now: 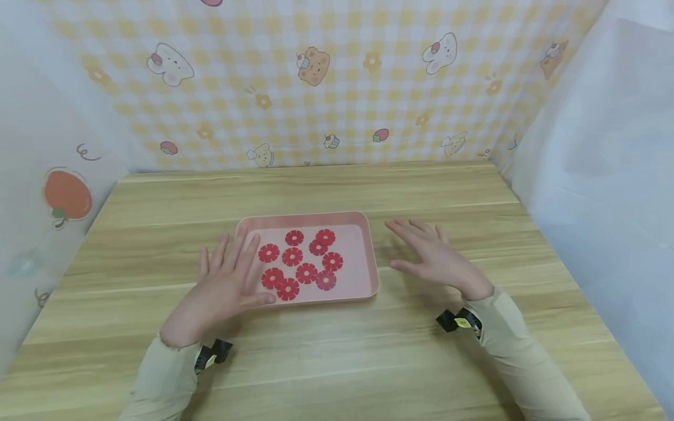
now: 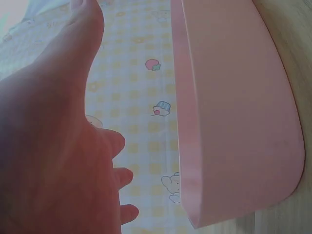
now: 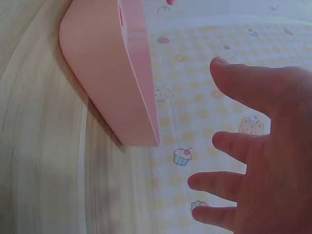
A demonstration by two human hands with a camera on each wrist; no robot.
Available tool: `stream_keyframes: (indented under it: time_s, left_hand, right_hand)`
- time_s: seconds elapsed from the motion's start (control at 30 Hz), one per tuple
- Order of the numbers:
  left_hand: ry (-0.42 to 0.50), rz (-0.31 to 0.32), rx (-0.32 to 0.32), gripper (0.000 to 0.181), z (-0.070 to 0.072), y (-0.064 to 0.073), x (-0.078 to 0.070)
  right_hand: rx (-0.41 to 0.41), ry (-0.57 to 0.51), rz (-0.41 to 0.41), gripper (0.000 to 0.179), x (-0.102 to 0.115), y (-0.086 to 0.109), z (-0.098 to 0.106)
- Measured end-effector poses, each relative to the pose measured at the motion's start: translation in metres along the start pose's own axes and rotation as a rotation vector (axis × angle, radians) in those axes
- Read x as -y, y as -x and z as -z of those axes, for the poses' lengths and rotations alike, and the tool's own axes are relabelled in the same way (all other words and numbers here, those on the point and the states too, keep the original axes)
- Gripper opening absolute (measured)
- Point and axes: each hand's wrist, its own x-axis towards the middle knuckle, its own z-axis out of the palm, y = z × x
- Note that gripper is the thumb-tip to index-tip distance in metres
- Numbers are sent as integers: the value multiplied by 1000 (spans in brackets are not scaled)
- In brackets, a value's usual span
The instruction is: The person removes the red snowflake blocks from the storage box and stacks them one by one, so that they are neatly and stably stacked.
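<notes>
A shallow pink tray [image 1: 354,257] lies on the wooden table, with several red notched discs [image 1: 292,256] spread over its floor, some overlapping. My left hand [image 1: 223,286] is over the tray's left end, fingers spread and straight, holding nothing. In the left wrist view that hand [image 2: 58,131] is beside the tray's outer wall [image 2: 243,107]. To the right of the tray is my right hand [image 1: 434,254], its fingers extended toward the back left and nothing in its grasp. The right wrist view has this hand [image 3: 273,146] apart from the tray's wall [image 3: 97,63].
A checked curtain with cartoon animals [image 1: 316,105] hangs behind the table's back edge. White sheets [image 1: 595,146] close in both sides. Wood-grain tabletop [image 1: 326,362] extends in front of the tray. Each sleeved wrist carries a small black camera mount [image 1: 447,320].
</notes>
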Motion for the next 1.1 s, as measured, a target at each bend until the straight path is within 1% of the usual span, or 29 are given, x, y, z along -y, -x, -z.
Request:
stream_keyframes:
  time_s: [0.1, 0.23, 0.43, 0.6, 0.7, 0.83, 1.0, 1.1]
  left_hand:
    - [8, 6, 0, 118, 0, 1, 0]
    - [0, 7, -1, 121, 0, 1, 0]
    - [-7, 13, -6, 125, 1, 4, 3]
    - [-7, 12, -14, 126, 2, 10, 6]
    - [-7, 16, -18, 126, 1, 12, 7]
    - [-7, 21, -23, 124, -1, 12, 10]
    - [-11, 28, -23, 125, -9, 10, 15]
    - [-8, 33, -24, 125, -13, 10, 18]
  right_hand:
    - [-7, 8, 37, 75, 4, -3, -1]
    - [-13, -10, 75, 75, 11, -9, -3]
    - [-5, -40, 99, 74, 21, -18, -8]
    - [35, -47, 99, 70, 29, -24, -14]
    - [43, -53, 116, 67, 33, -26, -17]
    - [50, -65, 142, 62, 40, -31, -21]
    - [83, -98, 133, 56, 49, -37, -27]
    - [86, -109, 139, 54, 51, -40, -31]
